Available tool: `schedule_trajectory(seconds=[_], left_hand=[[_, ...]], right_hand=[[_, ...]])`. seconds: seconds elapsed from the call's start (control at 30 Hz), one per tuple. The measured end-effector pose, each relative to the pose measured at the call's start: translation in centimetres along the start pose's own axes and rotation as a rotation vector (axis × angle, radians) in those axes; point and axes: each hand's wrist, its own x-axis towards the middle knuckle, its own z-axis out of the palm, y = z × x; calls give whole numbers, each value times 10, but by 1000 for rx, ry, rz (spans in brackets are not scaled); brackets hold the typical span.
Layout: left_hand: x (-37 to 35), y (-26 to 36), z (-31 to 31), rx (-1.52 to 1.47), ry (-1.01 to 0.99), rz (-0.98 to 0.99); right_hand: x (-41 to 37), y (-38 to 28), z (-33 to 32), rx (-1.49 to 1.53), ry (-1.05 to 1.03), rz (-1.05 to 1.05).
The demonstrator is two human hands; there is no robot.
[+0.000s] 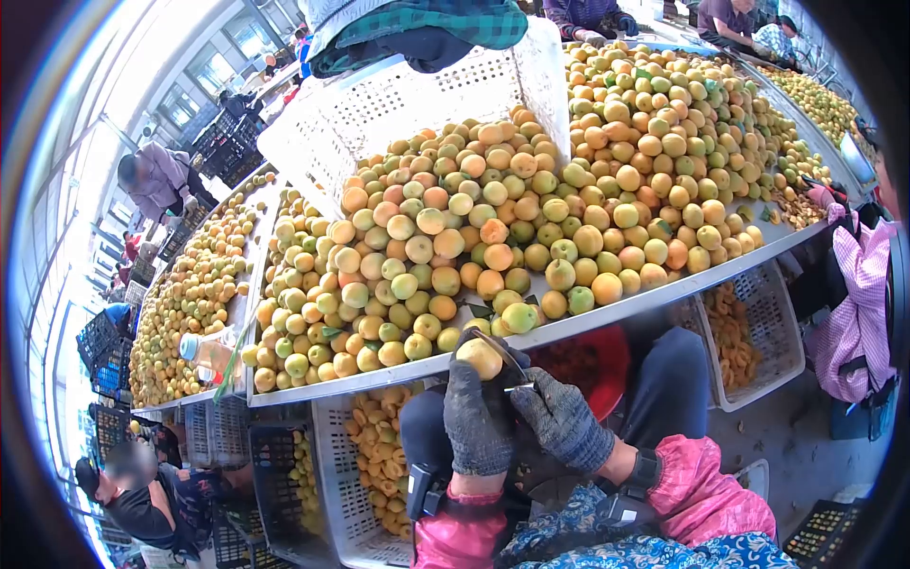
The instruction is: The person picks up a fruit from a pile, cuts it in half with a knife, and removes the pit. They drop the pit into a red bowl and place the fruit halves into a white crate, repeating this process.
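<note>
My left hand [477, 427], in a dark grey knit glove, is closed around a yellow apricot [481, 358] just in front of the table's metal edge. In my right hand [566, 422], gloved the same way, is a small knife [504, 352]; its thin blade lies against the upper right of the fruit. Beyond both hands, a large heap of yellow-green and orange apricots [403, 228] covers the table. Below my hands, between my knees, a red basin [607, 365] is partly hidden by my right hand and leg.
A white perforated crate [427, 95] lies tipped on the table behind the heap. Crates of halved apricots stand below, one at the left [332, 474] and one at the right [796, 332]. A plastic bottle [207, 351] rests among fruit at left. Other people work around the tables.
</note>
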Motion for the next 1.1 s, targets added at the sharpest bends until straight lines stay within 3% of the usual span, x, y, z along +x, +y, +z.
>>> schedule_trajectory(seconds=[0.07, 0.1, 0.23, 0.4, 0.57, 0.67, 0.73, 0.9, 0.97, 1.07, 1.1], left_hand=[[-9, -1, 4, -180, 10, -32], [-10, -5, 3, -115, 41, 49], [-20, -7, -4, -36, -81, 13], [-30, -7, 9, 143, -81, 191], [-29, -1, 2, 165, -145, 149], [-27, 14, -6, 366, -153, 97], [-24, 25, -8, 584, -228, 45], [-14, 41, -11, 775, -334, -35], [-11, 45, -14, 904, -404, -19], [-14, 54, -6, 1133, -443, 29], [-13, 48, -13, 1063, -493, 70]], right_hand=[[-6, -3, -2, -9, -8, 34], [-10, 0, -1, -16, -6, -2], [-17, 9, 0, -85, 9, -96], [-24, 11, -5, -66, -48, -63], [-24, 9, -19, 129, -134, -70], [-16, 6, -44, 201, -300, -14], [-9, 6, -62, -87, -510, -89], [-8, 6, -70, -153, -552, -20], [-6, 4, -69, -371, -540, -45], [-7, 2, -66, -514, -536, -118], [-5, -3, -67, -591, -564, -287]])
